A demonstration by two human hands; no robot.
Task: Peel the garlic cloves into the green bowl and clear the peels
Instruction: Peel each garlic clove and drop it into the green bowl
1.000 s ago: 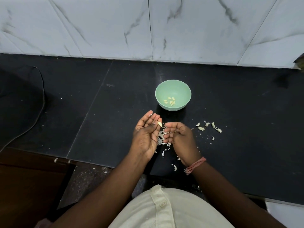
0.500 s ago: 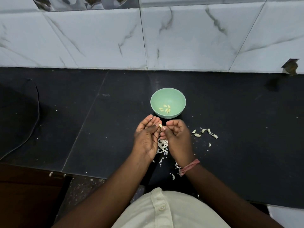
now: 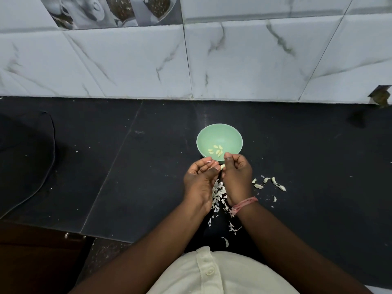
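Note:
A green bowl (image 3: 220, 136) stands on the black counter and holds several peeled cloves (image 3: 216, 150). Just in front of its near rim, my left hand (image 3: 200, 183) and my right hand (image 3: 237, 179) meet, fingers curled, pinching one pale garlic clove (image 3: 222, 167) between them. White peels (image 3: 218, 193) lie in a heap under and behind my hands. Several unpeeled cloves (image 3: 269, 183) lie on the counter to the right of my right hand.
A marble-tiled wall (image 3: 191, 64) rises behind the counter. A dark cloth-like object (image 3: 23, 158) covers the counter's left part. The counter's front edge (image 3: 106, 236) runs below my forearms, with a brown cabinet at the lower left.
Both hands moved forward toward the bowl's near rim and closed together on the clove. The head tilted up, so more of the wall shows.

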